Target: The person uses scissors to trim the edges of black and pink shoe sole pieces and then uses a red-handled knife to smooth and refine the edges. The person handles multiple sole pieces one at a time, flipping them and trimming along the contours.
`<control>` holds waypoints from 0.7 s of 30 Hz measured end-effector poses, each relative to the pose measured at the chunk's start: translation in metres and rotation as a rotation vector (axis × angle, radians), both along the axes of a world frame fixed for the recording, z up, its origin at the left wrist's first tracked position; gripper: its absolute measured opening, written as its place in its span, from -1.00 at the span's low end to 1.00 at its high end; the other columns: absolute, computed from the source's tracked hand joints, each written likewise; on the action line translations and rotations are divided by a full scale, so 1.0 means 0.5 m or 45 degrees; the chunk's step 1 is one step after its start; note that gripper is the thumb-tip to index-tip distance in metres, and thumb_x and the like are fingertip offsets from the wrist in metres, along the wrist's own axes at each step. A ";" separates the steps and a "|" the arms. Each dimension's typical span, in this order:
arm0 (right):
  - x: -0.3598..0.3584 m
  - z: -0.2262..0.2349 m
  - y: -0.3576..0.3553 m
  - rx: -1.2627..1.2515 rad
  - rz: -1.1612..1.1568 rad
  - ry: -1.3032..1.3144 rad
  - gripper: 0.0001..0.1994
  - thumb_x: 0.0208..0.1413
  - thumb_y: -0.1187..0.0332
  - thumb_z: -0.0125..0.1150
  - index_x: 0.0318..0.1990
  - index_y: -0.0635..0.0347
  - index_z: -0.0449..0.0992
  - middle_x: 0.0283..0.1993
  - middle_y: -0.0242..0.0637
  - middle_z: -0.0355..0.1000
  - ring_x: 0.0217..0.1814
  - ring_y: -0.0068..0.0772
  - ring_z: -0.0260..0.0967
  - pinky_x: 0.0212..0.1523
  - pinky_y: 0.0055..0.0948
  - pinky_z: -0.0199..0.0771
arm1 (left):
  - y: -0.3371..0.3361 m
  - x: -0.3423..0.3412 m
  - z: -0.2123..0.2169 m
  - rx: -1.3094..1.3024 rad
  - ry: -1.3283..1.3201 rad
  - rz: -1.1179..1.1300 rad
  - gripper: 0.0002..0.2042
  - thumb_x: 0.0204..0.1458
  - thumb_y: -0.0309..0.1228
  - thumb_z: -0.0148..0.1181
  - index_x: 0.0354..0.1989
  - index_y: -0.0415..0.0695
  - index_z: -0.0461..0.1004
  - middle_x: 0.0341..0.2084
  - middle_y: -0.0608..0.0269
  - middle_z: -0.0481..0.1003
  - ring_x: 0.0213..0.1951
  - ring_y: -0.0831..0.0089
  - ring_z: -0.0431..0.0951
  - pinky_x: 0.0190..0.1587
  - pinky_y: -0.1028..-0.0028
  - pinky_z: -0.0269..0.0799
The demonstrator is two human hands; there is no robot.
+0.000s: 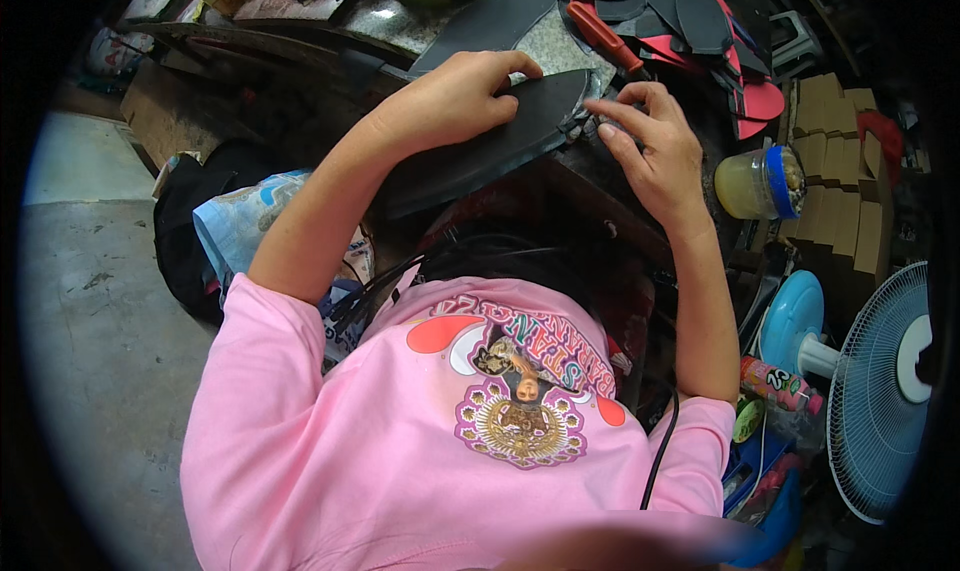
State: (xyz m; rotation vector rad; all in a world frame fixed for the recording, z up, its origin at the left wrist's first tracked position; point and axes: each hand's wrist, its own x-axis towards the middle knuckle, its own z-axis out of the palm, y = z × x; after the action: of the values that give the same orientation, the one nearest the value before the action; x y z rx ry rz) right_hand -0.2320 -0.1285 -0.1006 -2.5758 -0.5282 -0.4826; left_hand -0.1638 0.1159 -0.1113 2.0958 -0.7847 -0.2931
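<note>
A long, curved black piece (490,149), shaped like a shoe sole, lies tilted over the near edge of the worktable. My left hand (455,99) grips it from above, with the fingers bent over its far edge and the thumb on its upper face. At the narrow right end, ragged dark bits stick out along the rim. My right hand (655,146) is there, thumb and forefinger brought close together at that rim. What lies between these fingertips is too small to make out. Just beyond the right hand rests a tool with a red handle (605,36).
Black and pink sole-shaped pieces (705,16) pile up at the far right. A yellowish jar with a blue lid (780,183) stands right of my right hand, before stacked cardboard boxes (835,181). A fan (880,391) is lower right; a dark bag (185,231) hangs left.
</note>
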 end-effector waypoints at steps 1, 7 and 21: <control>0.004 0.001 0.003 -0.175 -0.069 -0.100 -0.76 0.04 0.22 0.28 -0.13 -0.02 0.68 -0.16 -0.39 0.41 -0.12 -0.30 0.39 -0.13 -0.31 0.42 | 0.000 0.000 0.000 -0.016 0.011 0.003 -0.59 0.06 -0.57 0.08 0.15 -0.22 0.40 -0.48 0.17 0.48 -0.42 0.51 0.41 -0.31 0.45 0.36; -0.022 -0.002 0.026 -0.369 0.019 -0.265 -0.77 -0.07 0.25 0.36 -0.21 0.00 0.67 -0.21 -0.43 0.41 -0.19 -0.35 0.39 -0.20 -0.33 0.43 | -0.001 0.001 -0.004 -0.011 -0.021 0.002 -0.58 0.05 -0.57 0.08 0.15 -0.22 0.41 -0.47 0.17 0.49 -0.42 0.51 0.41 -0.30 0.47 0.37; -0.027 -0.005 0.037 0.026 0.123 0.004 -0.86 -0.05 0.25 0.37 -0.33 0.02 0.65 -0.23 -0.38 0.40 -0.16 -0.31 0.45 -0.19 -0.35 0.47 | -0.003 -0.001 -0.010 0.005 -0.106 0.023 -0.58 0.04 -0.55 0.08 0.14 -0.21 0.43 -0.50 0.12 0.49 -0.44 0.46 0.46 -0.33 0.42 0.39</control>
State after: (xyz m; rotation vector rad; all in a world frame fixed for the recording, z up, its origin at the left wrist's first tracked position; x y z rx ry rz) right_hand -0.2455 -0.1101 -0.1031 -2.5177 -0.6397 -0.4485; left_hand -0.1646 0.1142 -0.1165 2.1292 -0.8145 -0.1990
